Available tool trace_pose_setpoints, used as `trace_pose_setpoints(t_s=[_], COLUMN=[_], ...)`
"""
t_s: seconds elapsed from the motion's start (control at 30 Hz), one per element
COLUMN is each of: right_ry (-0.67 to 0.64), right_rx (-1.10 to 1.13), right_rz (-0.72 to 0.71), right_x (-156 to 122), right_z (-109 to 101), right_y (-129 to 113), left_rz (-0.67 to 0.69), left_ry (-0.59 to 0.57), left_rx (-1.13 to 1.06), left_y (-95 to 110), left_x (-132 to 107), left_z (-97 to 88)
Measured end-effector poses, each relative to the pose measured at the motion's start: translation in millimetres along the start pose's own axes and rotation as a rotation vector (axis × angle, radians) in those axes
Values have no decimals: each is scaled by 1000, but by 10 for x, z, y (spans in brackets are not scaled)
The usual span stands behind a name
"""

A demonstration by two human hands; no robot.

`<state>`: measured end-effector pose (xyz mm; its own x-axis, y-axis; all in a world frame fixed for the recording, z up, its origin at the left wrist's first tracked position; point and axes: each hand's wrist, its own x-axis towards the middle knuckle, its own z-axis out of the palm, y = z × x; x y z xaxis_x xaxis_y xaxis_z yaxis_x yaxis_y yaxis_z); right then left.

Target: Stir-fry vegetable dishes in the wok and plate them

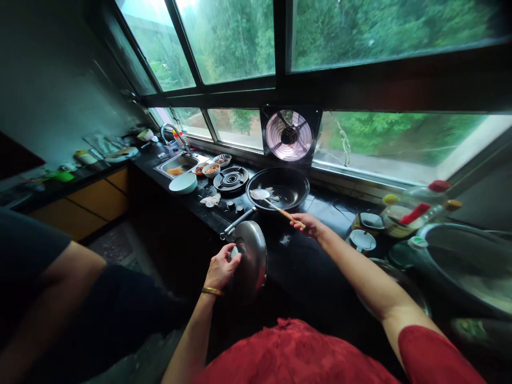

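Two items held: L hand (222, 268) grips lid (254, 250) by its knob, lid tilted near-upright just R of hand, close to pan handle (240, 221). R hand (307, 226) closed round wooden-handled spatula (283, 213); its metal head's in the pan (294, 195), fwd-L of hand, w/ pale bits (271, 190) nearby. Pan's next to burner (231, 180) on bench (298, 261).

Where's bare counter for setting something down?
Best patch: black counter in front of the pan, between lid and right forearm, bar a small pale mark. Crowded: left, bowls between sink and burner; right, jars and a large vessel.
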<state>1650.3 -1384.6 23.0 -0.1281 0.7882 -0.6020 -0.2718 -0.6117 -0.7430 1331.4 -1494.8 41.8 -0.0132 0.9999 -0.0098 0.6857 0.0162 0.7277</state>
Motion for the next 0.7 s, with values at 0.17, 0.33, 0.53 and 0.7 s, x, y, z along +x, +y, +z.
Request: trace_pose_setpoints(t_s=[0.17, 0.33, 0.53, 0.7], right_ry=[-39, 0, 192, 706], right_rx=[91, 161, 196, 125], right_rz=[-94, -192, -414, -524], right_x=[-161, -782, -2172, -3357], right_z=[20, -282, -1027, -1546], right_y=[-39, -50, 399, 1138], left_rz=[8, 39, 104, 167], left_ry=[2, -11, -80, -141], left_rx=[-5, -10, -24, 44], left_y=[21, 0, 7, 73], left_x=[-49, 8, 241, 510], left_z=[-57, -63, 77, 231])
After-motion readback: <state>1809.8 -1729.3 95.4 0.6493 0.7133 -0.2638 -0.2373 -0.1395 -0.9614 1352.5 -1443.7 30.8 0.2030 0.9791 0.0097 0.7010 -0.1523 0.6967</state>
